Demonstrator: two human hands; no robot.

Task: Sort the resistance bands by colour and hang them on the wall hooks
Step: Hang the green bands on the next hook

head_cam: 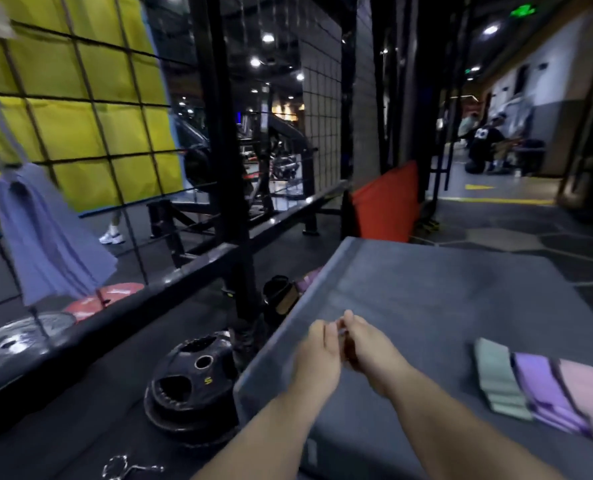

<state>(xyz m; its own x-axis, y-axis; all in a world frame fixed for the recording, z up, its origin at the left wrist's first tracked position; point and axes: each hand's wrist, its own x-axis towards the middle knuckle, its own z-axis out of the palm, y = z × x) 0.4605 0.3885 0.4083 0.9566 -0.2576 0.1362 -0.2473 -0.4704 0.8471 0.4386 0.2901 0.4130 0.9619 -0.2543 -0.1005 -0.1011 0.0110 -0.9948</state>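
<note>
At nine o'clock, a bunch of blue-violet fabric resistance bands [46,237] hangs from the black wire wall grid [91,98]. Toward seven o'clock, a stack of black round weight plates [184,386] lies on the floor. At six o'clock, the left hand [317,358] and the right hand [374,355] meet fingertip to fingertip above the grey padded bench [426,289]. Motion blur hides whether the fingers pinch anything. At four o'clock three flat stacks of bands lie side by side on the bench: sage-green [499,375], lilac [544,389] and pale pink [589,400].
</note>
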